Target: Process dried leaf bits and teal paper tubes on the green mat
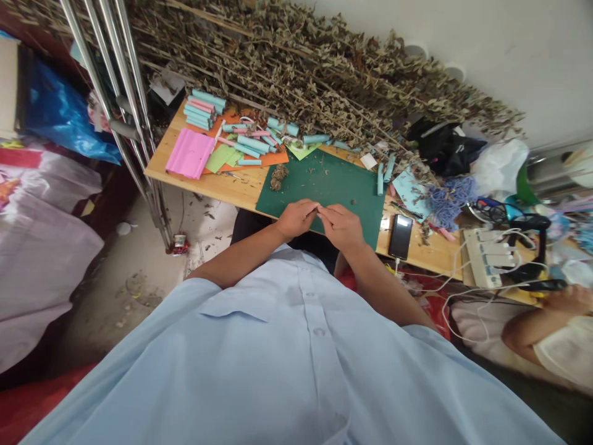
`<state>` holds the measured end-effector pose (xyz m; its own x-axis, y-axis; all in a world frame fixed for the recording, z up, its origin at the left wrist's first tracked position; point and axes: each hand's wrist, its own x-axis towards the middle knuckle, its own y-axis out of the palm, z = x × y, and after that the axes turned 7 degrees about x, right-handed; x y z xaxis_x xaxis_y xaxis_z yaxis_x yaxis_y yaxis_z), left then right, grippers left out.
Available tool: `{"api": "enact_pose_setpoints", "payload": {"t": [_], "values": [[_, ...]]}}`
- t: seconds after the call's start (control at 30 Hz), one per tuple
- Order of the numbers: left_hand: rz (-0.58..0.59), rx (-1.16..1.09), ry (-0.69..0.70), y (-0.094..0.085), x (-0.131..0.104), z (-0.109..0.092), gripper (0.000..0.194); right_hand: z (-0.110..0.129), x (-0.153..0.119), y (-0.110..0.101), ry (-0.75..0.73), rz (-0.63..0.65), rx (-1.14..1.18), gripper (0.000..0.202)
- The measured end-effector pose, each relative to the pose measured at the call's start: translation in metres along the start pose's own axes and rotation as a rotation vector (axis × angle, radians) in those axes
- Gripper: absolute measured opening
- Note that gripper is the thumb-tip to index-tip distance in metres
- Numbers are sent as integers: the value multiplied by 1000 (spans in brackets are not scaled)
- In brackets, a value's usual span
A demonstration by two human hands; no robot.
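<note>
Close to my chest, over the near edge of a green cutting mat [333, 179], my left hand [298, 218] and my right hand [341, 225] meet at the fingertips. Both are closed in a pinch. Something small and dark seems to sit between them, too small to name. A brownish clump of dried plant matter [278, 177] lies on the mat beyond my left hand. Small crumbs [319, 168] are scattered over the mat.
Rolled blue and pink papers [252, 145] and a pink sheet [186, 153] lie left on the wooden table [231, 193]. Dried leafy stalks [301, 62] fill the back. Right are a phone [401, 236], power strip [483, 258] and another person's arm [532, 326]. Metal poles [132, 117] stand left.
</note>
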<state>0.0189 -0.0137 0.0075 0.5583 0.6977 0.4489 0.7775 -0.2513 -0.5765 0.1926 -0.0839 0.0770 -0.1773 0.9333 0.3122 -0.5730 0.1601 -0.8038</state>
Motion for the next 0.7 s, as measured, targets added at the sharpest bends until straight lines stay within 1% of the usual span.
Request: {"api": "enact_pose_setpoints", "payload": {"t": [0.13,0.2,0.4,0.6,0.7], "values": [[-10,11,4,0,-1,0,27,0,2,-2,31,-87,68,31],[-7,19,-1,0,-1,0,27,-1,2,0,48,-106,97,30],[8,4,-7,-1,0,-1,26,1,-2,5,52,-80,122,26],[7,-16,-13,-3,0,-3,28,2,-3,-1,17,24,14,31],[9,-16,-14,-3,1,-4,31,2,-3,-5,-9,-15,23,30]]}}
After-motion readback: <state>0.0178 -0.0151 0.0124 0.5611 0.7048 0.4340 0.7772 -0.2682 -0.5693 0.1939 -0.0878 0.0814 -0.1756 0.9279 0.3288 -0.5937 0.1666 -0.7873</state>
